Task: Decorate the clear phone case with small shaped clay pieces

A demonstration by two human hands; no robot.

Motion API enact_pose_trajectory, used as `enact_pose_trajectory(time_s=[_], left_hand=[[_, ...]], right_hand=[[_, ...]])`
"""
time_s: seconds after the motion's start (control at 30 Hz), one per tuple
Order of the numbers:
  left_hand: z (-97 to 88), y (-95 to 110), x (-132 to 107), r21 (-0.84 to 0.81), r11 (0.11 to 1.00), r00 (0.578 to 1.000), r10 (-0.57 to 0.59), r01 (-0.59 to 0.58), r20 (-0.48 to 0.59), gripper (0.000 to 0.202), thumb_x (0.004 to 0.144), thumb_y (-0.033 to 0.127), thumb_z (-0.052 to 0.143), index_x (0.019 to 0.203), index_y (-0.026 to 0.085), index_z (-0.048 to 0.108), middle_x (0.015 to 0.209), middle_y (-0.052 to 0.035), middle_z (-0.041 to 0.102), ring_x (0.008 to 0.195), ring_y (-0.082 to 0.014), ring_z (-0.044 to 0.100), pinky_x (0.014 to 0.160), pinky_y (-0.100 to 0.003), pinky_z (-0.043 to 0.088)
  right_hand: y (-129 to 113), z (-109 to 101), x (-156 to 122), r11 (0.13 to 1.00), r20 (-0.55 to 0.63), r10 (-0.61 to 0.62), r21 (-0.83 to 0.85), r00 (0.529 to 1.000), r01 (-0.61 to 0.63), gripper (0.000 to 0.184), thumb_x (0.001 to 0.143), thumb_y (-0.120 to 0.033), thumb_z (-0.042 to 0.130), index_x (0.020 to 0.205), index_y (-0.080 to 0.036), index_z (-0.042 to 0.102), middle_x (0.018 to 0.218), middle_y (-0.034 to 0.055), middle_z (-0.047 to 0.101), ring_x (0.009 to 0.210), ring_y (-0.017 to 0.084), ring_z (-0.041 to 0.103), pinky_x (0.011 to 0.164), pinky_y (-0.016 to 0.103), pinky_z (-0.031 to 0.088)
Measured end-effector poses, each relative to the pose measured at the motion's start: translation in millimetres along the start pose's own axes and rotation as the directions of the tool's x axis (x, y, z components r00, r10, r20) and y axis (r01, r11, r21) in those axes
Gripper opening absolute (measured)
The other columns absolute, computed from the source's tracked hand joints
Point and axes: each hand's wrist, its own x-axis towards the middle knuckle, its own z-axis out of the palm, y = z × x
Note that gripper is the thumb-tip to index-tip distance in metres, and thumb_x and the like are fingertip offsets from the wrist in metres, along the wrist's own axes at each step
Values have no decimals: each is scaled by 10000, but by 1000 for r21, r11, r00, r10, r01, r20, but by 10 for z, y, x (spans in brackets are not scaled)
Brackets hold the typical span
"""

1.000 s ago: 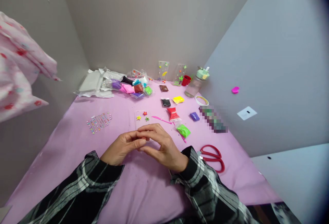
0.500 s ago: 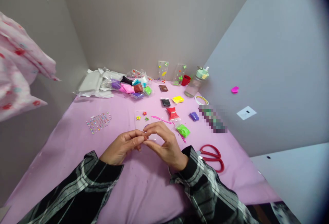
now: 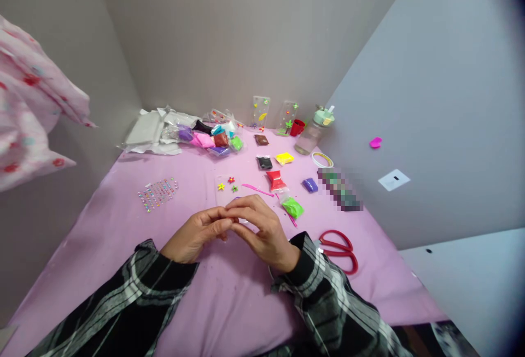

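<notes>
Left of the green packet, the right hand is bringing its arched fingers back against the narrowed fingers of the left hand; close fingertip work seems to be continuing. Whatever they're holding between them is hiding there, so I can't tell.

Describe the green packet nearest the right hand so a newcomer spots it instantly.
On the pink tablecloth, find the person's right hand. Just beyond it and to the right lies a clear-wrapped, lime-green packet. Its colour sets it apart from the red packet and the purple packet, both farther back.
</notes>
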Motion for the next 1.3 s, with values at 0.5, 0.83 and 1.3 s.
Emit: enact_pose_trajectory(time_s=[0.5, 0.83, 1.3], left_hand=[[16, 15, 2, -9, 1000, 1000, 5, -5, 1, 356, 730, 500, 779, 803, 157, 714, 697, 10, 563, 671, -151, 462, 670, -292, 378], [-2, -21, -1, 5, 1000, 1000, 11, -11, 1, 354, 726, 506, 787, 757, 168, 686, 677, 28, 538, 654, -140, 460, 659, -276, 372], [-16, -27, 6, 56, 998, 1000, 6, -6, 0, 315, 749, 482, 771, 837, 180, 759, 707, 9, 583, 677, -153, 474, 677, -288, 381]], right_hand=[[-28, -30, 19, 999, 89, 12, 46, 996, -17, 263, 989, -191, 522, 1234, -222, 611, 1180, 110, 660, 1108, 216, 606, 953, 421, 517], [-21, -34, 22, 997, 19, 45, 68, 999, -47, 175, 956, -201, 595, 1118, -217, 659, 1097, 93, 672, 1042, 208, 620, 917, 407, 528], [-39, -38, 32, 1000, 35, 21, 20, 999, -22, 203, 964, -165, 566, 1146, -200, 651, 1091, 106, 672, 1032, 207, 614, 904, 397, 530]])
